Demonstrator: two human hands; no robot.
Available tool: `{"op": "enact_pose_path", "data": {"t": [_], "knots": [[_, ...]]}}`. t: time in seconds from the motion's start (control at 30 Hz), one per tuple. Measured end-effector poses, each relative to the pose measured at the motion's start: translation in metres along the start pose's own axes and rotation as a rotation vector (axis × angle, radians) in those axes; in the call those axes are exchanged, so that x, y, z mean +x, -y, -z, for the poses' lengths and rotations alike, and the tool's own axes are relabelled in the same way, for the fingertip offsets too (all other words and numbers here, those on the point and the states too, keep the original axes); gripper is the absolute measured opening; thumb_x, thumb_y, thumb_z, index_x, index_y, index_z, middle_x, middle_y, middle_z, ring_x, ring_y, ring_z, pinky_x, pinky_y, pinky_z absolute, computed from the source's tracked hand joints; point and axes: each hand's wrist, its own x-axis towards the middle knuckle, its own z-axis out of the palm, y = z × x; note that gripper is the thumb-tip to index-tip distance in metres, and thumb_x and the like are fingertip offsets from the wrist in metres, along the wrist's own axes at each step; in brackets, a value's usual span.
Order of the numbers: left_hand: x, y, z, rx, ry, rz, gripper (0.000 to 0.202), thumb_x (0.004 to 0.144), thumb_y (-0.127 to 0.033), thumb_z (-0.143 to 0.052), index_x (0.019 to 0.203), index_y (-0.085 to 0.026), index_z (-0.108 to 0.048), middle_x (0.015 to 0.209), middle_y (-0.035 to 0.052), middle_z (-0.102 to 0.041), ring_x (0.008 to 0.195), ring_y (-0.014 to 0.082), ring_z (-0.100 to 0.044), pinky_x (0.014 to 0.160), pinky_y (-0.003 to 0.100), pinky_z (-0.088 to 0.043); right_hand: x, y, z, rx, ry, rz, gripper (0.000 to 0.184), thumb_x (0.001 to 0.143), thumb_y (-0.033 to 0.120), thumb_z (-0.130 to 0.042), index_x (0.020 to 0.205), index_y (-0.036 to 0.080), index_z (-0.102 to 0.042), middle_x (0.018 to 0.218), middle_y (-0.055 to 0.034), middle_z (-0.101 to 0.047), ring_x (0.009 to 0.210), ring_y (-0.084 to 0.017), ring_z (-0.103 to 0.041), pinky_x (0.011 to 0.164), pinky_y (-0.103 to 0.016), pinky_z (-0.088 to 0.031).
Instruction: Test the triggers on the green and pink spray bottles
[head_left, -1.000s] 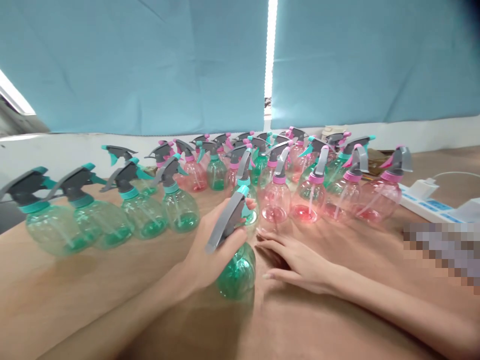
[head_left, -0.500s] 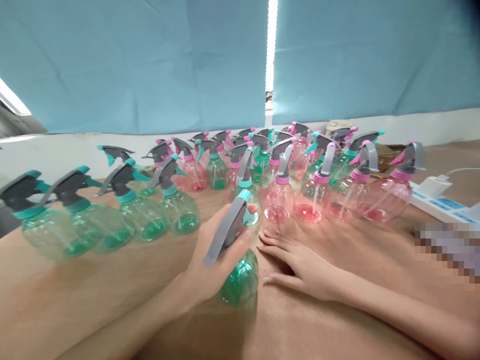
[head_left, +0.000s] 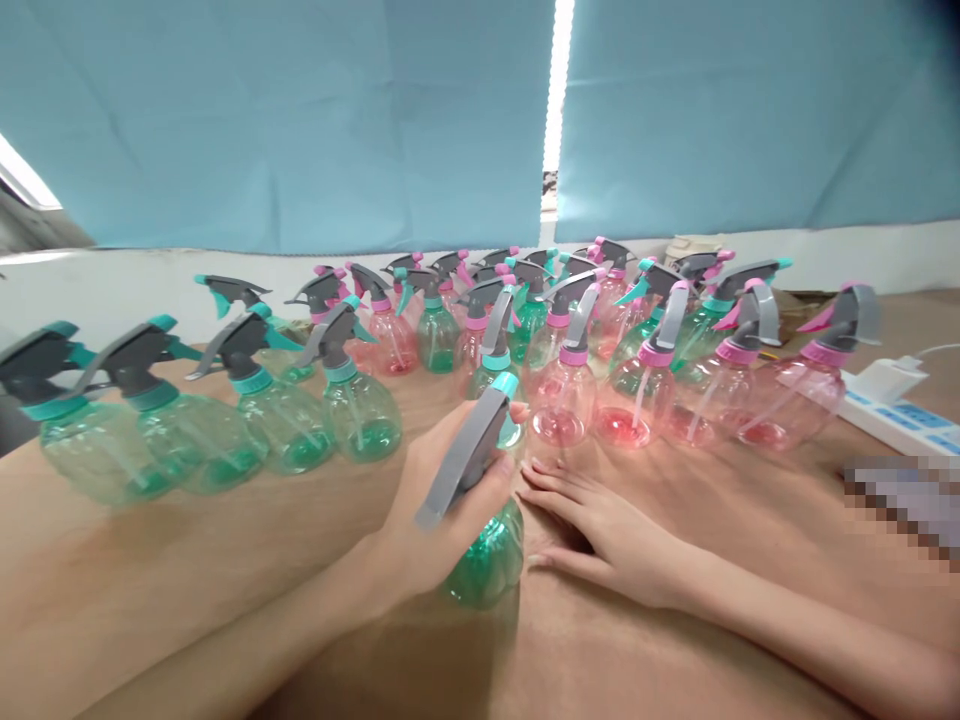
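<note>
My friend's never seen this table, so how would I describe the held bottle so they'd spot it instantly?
Start at the table in front of the blue sheeting, then find the green and pink spray bottles. Nearer the viewer, the left hand's grip holds a green bottle with grey sprayer and turquoise tip. Unlike its neighbours, it is held.

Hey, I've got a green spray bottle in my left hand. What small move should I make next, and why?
I'd probably ease the green spray bottle leftward, beside the row of green bottles: your left hand grips it near the top, those bottles match its color, and pink bottles stand in front on the right.
</note>
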Motion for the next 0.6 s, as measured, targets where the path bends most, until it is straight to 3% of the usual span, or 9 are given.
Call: {"op": "enact_pose_path", "data": {"t": [0.6], "knots": [[0.0011, -0.0026, 0.003, 0.053, 0.018, -0.007, 0.024, 0.088, -0.025, -0.047, 0.11, -0.024, -0.055, 0.064, -0.0047, -0.05, 0.062, 0.0166, -0.055, 0.055, 0.028, -0.041, -0.0018, -0.0014, -0.0018, -0.005, -0.015, 0.001, 0.069, 0.091, 0.059, -0.051, 0.146, 0.018, -0.042, 0.152, -0.0134, -0.038, 0.14, -0.03, -0.035, 0.113, -0.052, -0.033]]}}
